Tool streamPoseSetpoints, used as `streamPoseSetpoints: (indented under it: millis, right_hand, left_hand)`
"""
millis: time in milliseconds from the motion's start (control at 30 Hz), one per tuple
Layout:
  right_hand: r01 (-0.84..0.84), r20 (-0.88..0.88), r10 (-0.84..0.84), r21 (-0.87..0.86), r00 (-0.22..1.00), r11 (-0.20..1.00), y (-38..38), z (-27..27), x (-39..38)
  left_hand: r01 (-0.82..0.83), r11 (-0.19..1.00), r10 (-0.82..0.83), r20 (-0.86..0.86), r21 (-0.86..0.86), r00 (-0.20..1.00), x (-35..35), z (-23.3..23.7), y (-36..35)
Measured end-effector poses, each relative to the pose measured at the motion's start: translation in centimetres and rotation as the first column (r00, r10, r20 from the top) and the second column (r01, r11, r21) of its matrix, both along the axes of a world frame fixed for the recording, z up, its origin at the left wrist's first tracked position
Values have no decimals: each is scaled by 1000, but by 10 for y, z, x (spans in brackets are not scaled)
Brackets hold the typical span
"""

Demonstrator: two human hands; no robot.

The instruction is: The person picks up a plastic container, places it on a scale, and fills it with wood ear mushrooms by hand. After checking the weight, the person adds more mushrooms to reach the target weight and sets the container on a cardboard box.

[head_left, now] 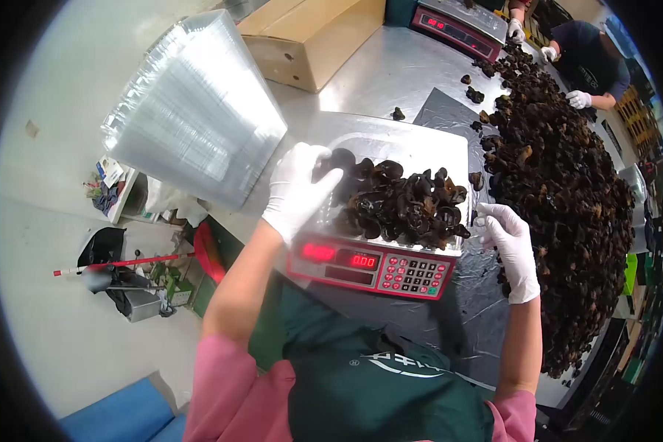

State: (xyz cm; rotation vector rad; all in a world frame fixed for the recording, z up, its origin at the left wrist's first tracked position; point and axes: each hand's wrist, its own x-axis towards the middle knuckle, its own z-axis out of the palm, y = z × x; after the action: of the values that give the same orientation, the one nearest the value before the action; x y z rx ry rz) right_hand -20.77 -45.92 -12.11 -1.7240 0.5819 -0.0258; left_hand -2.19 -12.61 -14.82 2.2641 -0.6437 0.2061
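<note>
Dark wood ear mushrooms (409,202) lie heaped in what looks like a clear plastic tray on a red-and-silver digital scale (368,269). My left hand (298,188), in a white glove, grips the tray's left end, thumb and forefinger either side of it. Glare and see-through plastic hide much of the tray's edge. Just off the tray's right end is my gloved right hand (510,250), its fingers half curled and apart, with nothing visible in them. The scale's right-hand red display reads 0.00; its left one is blurred.
A large pile of wood ears (560,206) covers the right side of the table. Stacked clear containers (195,110) lean at the left beside a cardboard box (313,37). Another scale (457,29) stands at the back. A co-worker (589,62) with white gloves works across the pile.
</note>
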Motion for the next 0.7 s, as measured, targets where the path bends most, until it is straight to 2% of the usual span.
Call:
streamPoseSetpoints:
  millis: [67, 167, 200, 300, 400, 500, 533, 567, 633, 700]
  right_hand:
    - [17, 14, -18, 5, 1000, 1000, -9, -5, -7]
    - [37, 30, -37, 21, 999, 999, -16, -5, -15]
    - [45, 25, -46, 23, 999, 999, -19, -7, -16]
    - [57, 40, -58, 29, 998, 998, -21, -8, -18]
    - [67, 49, -69, 31, 996, 997, -21, -11, -19]
    - [59, 94, -61, 31, 994, 998, -23, -16, -22]
    - [62, 92, -64, 30, 994, 998, -25, -16, -24]
    - [64, 88, -66, 31, 994, 997, -28, -17, -25]
    - [67, 80, -69, 25, 994, 997, -29, -17, -27]
    - [66, 80, -67, 13, 994, 998, -30, -16, -26]
  left_hand:
    - [38, 998, -41, 67, 41, 997, 14, -10, -1]
    - [45, 999, -45, -14, -9, 999, 13, -8, -1]
    - [21, 998, -21, -2, 64, 1000, 12, -1, -3]
    - [98, 992, -109, 158, 76, 981, 19, 0, -2]
    - [96, 986, -111, 111, 134, 988, 24, 6, 0]
    - [181, 972, -196, -94, -147, 976, 22, 10, 4]
    - [74, 933, -243, -469, -351, 849, 14, 24, 6]
    - [42, 880, -333, -551, -473, 765, 10, 37, 7]
    - [145, 884, -375, -487, -445, 789, 19, 37, 12]
    - [147, 879, -443, -662, -454, 604, 20, 37, 9]
